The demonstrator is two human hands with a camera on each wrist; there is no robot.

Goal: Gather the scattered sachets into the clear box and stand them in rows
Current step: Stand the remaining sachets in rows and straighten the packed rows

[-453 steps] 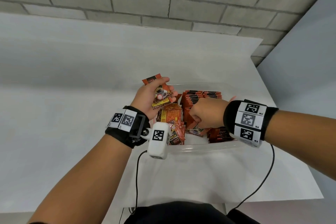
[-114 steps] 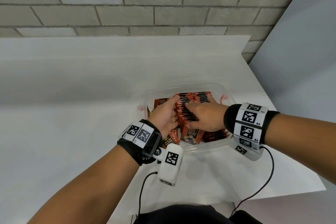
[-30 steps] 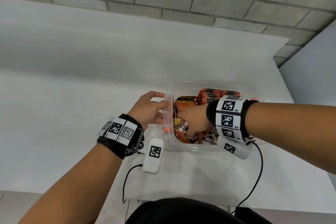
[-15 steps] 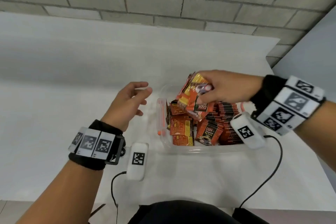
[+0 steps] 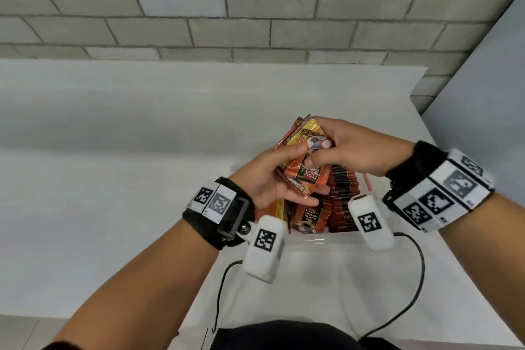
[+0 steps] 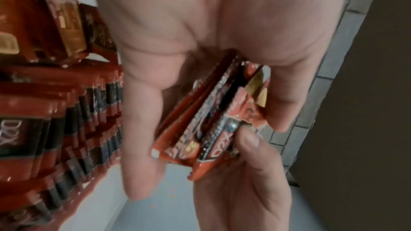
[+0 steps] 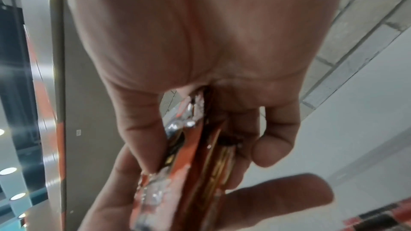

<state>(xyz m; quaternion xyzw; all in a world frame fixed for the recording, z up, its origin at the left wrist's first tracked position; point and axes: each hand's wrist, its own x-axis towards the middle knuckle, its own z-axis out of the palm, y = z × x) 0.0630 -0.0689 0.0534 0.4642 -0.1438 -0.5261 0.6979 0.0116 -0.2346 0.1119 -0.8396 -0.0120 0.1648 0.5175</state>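
Squaring a bunch of sachets point(image 5: 305, 162) above the clear box point(image 5: 321, 239) w/ both hands: right hand point(image 5: 352, 148) pinches the top, left hand point(image 5: 272, 179) cups underneath. Should tap edges flush, then slot upright beside the standing rows point(image 5: 342, 193).

1. The left hand point(image 5: 270, 179), which hung open at the left of the frame half a second ago, has come across to the middle and now takes the bundle of sachets point(image 5: 305, 163) from below
2. The right hand point(image 5: 352, 149) has carried that bundle higher above the clear box point(image 5: 321, 239), both hands now gripping it
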